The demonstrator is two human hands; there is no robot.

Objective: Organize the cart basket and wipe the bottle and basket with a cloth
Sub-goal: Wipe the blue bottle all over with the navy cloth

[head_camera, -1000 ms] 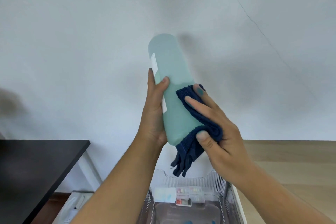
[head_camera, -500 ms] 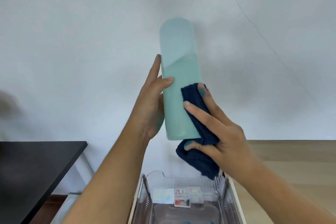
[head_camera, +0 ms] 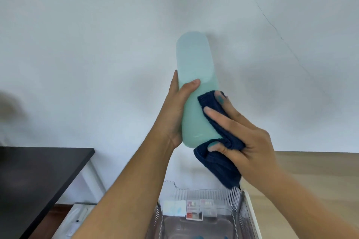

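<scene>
My left hand gripped the pale green bottle from its left, long axis nearly upright, above the clear basket. My right hand pinched the navy cloth, pressing it against the bottle's lower right side.

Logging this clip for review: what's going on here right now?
A person holds a pale teal bottle up in front of the wall, with the left hand wrapped round its lower half. The right hand grips a dark blue cloth and presses it against the bottle's side. Below, the clear basket holds a few small packets; neither hand touches it.
</scene>
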